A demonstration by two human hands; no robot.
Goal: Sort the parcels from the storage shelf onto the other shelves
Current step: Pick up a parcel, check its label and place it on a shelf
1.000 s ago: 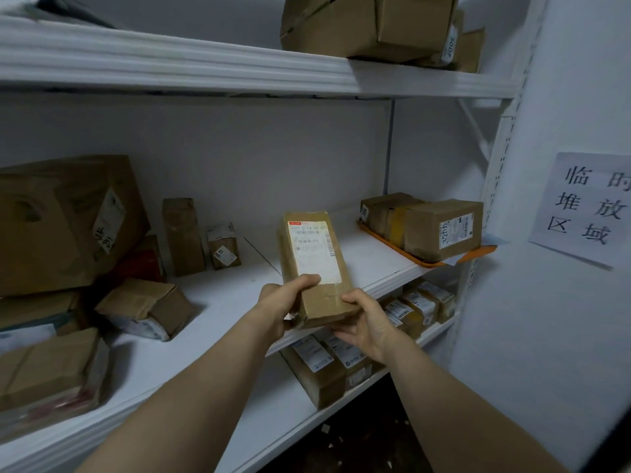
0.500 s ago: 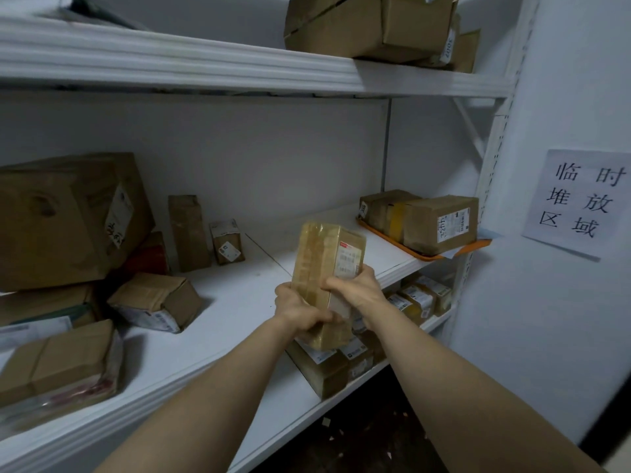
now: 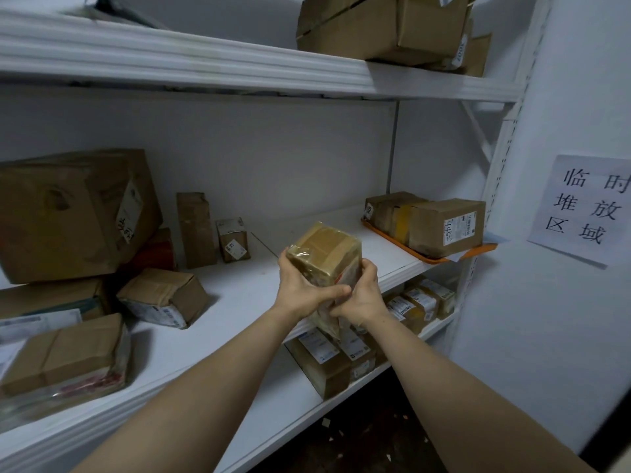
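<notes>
A: Item in hand?

B: One brown parcel (image 3: pixel 324 254), wrapped in clear tape. It is held upright in the air, just in front of the middle shelf (image 3: pixel 239 291) edge, and is rested on nothing.

A: Grip state?

B: Both grips are closed on it. The left hand (image 3: pixel 300 288) is wrapped round the left side, with the thumb laid across the near face. The right hand (image 3: pixel 363 295) is curled round the lower right edge. A white label is glimpsed on the right face, but it is mostly covered by that hand.

A: Step?

B: Judged as a label check, so a destination can be picked. To do it well, the parcel should be turned until the label faces up, and the fingers moved off the print. The bottom end should be supported, since the wrap looks slick.

A: Destination?

B: It cannot be told. Two boxes are seen on the orange tray (image 3: pixel 444 259) at the shelf's right end, and more labelled ones on the lower shelf (image 3: pixel 283 404). A paper sign (image 3: pixel 587 206) is fixed to the right wall.
</notes>
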